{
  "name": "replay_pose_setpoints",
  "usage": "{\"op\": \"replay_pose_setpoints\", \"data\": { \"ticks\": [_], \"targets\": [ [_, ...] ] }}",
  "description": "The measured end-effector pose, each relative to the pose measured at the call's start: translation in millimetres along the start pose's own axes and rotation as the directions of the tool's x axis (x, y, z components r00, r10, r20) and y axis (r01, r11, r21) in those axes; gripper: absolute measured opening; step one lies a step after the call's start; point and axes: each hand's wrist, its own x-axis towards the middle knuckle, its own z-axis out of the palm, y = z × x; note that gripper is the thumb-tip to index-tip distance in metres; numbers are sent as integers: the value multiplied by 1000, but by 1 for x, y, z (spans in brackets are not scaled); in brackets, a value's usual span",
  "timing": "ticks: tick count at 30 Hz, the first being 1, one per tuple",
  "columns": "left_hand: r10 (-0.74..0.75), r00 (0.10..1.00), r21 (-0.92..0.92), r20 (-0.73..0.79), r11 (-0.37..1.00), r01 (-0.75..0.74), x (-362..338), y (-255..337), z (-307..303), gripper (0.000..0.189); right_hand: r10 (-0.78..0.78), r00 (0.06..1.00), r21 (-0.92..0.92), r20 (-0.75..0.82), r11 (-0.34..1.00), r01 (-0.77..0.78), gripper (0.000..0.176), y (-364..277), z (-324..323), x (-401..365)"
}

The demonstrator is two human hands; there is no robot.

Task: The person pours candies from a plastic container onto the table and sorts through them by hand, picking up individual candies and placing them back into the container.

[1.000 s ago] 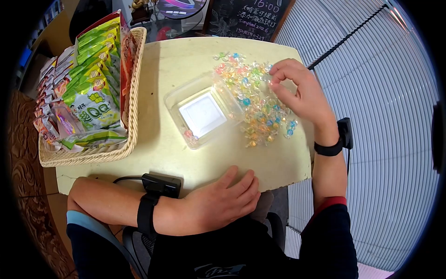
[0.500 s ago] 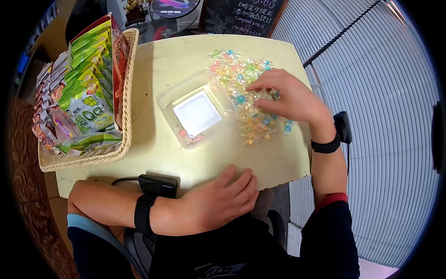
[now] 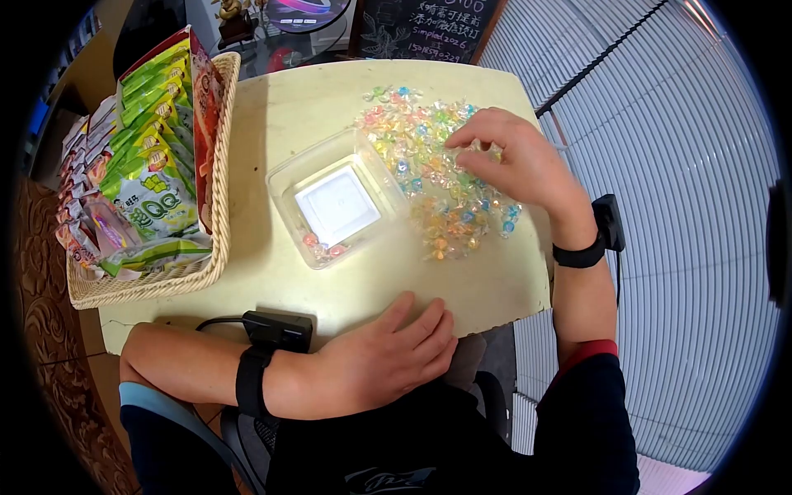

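Over the right part of a pile of wrapped candies (image 3: 429, 177) is my right hand (image 3: 516, 157). Its fingers are bent, with a gap between thumb and forefinger and no candy visible there. The candies have clear twisted wrappers in blue, yellow, green, pink and orange. My left hand (image 3: 392, 359) rests at the table's front edge, palm down, fingers apart and holding nothing. Between the basket and the pile stands a clear plastic box (image 3: 276, 194). A white square (image 3: 338, 206) shows at its bottom, and a few reddish candies (image 3: 324, 247) lie in its near corner.
A wicker basket (image 3: 223, 194) full of green and red snack packets (image 3: 153, 198) stands at the left of the pale table (image 3: 280, 99). Behind the table is a chalkboard (image 3: 421, 29). White blinds (image 3: 685, 231) hang to the right.
My right hand has lifted slightly and moved a little to the right over the candies. In view, the box sits slightly further left. My left hand has stayed in place.
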Motion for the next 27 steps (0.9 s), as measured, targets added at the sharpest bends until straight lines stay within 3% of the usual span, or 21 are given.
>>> {"op": "replay_pose_setpoints", "data": {
  "ticks": [2, 5, 11, 15, 21, 23, 27],
  "targets": [
    [3, 1000, 2, 2, 1000, -3, 0, -1, -1, 51, -342, 939, 76, -25, 936, 343, 19, 2, 11, 1],
    [11, 1000, -6, 13, 1000, -11, 0, -1, -2, 51, -309, 951, -47, 8, 950, 309, 22, -6, 21, 1],
    [6, 1000, 6, 10, 1000, -6, -1, 0, -1, 52, -313, 947, -94, -77, 948, 305, 19, -11, 29, 0],
    [10, 1000, -8, 15, 1000, -10, 0, -1, -3, 52, -309, 950, -118, -42, 946, 302, 15, -9, 30, 3],
    [-6, 1000, -3, -19, 1000, 6, -1, 1, 2, 52, -264, 940, -31, -215, 964, 263, 11, -15, 25, 6],
    [-3, 1000, 9, -16, 1000, 3, 0, 1, 2, 52, -370, 870, 37, -327, 914, 403, 12, -27, 27, 8],
    [3, 1000, 5, -2, 1000, -3, 1, 1, 0, 51, -441, 834, 70, -332, 870, 488, 20, -46, 37, 6]
  ]
}}
